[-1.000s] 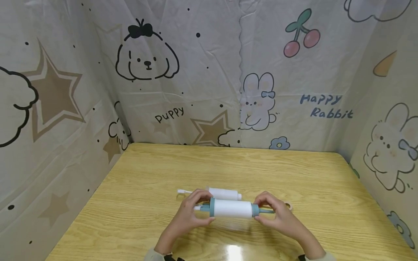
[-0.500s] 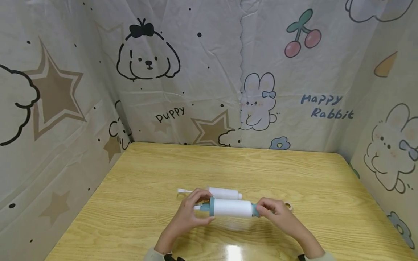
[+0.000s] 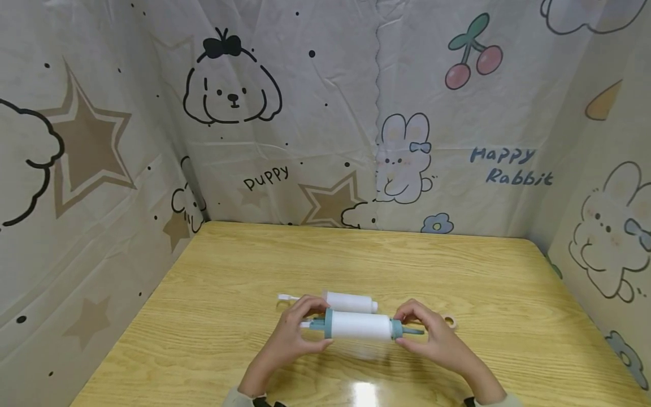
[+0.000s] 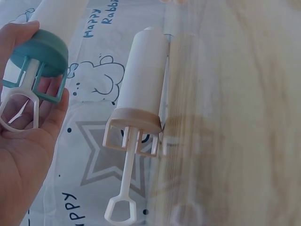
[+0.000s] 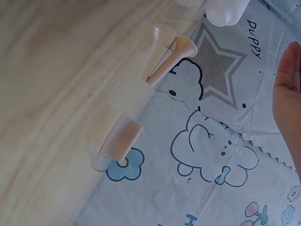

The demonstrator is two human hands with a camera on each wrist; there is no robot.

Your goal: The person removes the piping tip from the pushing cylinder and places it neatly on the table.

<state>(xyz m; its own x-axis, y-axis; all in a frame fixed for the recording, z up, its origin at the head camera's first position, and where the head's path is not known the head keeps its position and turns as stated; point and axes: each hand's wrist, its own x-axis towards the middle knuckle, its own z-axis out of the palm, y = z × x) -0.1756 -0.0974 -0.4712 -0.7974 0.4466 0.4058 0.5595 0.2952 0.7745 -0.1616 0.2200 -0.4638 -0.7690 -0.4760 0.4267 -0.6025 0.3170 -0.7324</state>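
Note:
A large piping syringe with a white barrel (image 3: 361, 326) lies level between both hands, close over the wooden table. My left hand (image 3: 287, 336) holds its teal flange (image 4: 42, 52) between thumb and fingers. Behind that flange, the white plunger ring (image 4: 35, 113) shows over the palm in the left wrist view. At the other end, my right hand (image 3: 439, 339) pinches the teal collar (image 3: 396, 329), thumb below and fingers above. A slim teal nozzle (image 3: 413, 330) sticks out under the right palm. In the right wrist view only the hand's edge shows; its grip is out of frame.
A second white syringe (image 4: 141, 80) with a beige flange lies behind the held one, its plunger pulled out. To its right on the wooden table (image 3: 229, 271) are a beige nozzle (image 5: 169, 63) and a beige ring (image 5: 124, 139). Printed cloth walls surround the table.
Half a second ago my right fingers covered the teal nozzle and were closed together; now they are spread around the collar and the nozzle shows again. My left hand keeps its hold.

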